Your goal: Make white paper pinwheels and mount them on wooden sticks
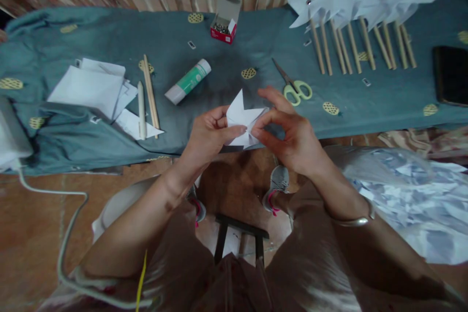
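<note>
A white folded paper pinwheel [239, 113] is held over the table's front edge, one pointed blade standing up. My left hand [214, 131] grips its left side, thumb lying across the front near the centre. On the right, my right hand [287, 131] pinches the paper near its middle between thumb and index finger, the other fingers curled or raised. Whether a small pin sits in that pinch is hidden. Green-handled scissors [298, 91] lie just beyond my right hand. Past my left hand rests a green and white glue stick [188, 81].
Behind stands an open red box [223, 34] of small metal pins. Finished pinwheels [358, 2] on sticks lie at the back right, near a dark phone [451, 75]. Paper sheets [87, 88] and wooden sticks [150, 95] lie left. A clear bag [413, 195] of paper pieces sits lower right.
</note>
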`<state>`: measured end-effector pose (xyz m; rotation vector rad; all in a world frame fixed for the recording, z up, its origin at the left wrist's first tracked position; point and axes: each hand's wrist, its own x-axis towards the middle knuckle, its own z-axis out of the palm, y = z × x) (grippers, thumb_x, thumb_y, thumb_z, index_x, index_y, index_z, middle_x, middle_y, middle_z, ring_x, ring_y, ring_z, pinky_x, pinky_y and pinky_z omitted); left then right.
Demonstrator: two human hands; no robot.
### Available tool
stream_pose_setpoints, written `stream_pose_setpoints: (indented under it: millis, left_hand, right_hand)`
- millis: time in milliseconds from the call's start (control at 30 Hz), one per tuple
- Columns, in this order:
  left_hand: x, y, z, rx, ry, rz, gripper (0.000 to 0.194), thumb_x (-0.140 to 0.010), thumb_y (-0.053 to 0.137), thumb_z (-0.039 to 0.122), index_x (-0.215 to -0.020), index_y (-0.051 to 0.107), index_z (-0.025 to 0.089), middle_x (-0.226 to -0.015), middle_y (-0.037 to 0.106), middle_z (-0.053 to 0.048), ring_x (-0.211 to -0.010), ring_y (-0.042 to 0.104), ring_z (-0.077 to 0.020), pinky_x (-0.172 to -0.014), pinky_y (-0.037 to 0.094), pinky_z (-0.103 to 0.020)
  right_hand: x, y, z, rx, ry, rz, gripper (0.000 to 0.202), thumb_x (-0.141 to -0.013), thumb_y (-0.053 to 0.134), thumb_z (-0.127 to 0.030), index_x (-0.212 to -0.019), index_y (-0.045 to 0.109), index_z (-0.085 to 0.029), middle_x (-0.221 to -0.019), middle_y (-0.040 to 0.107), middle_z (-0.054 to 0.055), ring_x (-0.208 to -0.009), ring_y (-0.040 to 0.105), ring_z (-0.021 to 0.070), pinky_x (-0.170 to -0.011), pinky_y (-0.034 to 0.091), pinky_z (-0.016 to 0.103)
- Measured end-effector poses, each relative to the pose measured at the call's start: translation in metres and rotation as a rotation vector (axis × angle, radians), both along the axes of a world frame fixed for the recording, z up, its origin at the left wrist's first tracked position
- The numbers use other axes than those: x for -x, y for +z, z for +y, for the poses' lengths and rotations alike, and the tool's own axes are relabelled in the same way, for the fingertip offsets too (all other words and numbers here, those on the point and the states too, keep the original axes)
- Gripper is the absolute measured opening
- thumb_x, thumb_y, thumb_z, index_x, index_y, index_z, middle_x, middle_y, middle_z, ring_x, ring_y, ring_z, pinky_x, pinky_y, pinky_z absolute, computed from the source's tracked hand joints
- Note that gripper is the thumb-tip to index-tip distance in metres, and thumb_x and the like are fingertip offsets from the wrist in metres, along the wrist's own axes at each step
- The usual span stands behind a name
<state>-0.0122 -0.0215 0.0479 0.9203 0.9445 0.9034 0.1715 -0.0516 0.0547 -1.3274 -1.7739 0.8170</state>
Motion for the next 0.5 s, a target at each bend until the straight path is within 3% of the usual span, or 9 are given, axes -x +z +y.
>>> stream_pose_setpoints:
  millis: [500]
  left_hand:
    - [-0.0017,-0.0011,-0.0019,-0.005,0.026,0.038,0.032,-0.061,0.089,0.029,-0.088,0.073,0.021,-0.074,0.074,0.0,-0.069,0.067,-0.019,-0.061,0.054,-0.03]
  right_hand:
    - [0.006,-0.0002,0.0008,-0.014,-0.064,0.001,0.005,-0.083,0.069,-0.027,-0.078,0.068,-0.027,-0.148,0.054,0.0,-0.15,0.033,0.0285,-0.124,0.025,0.056]
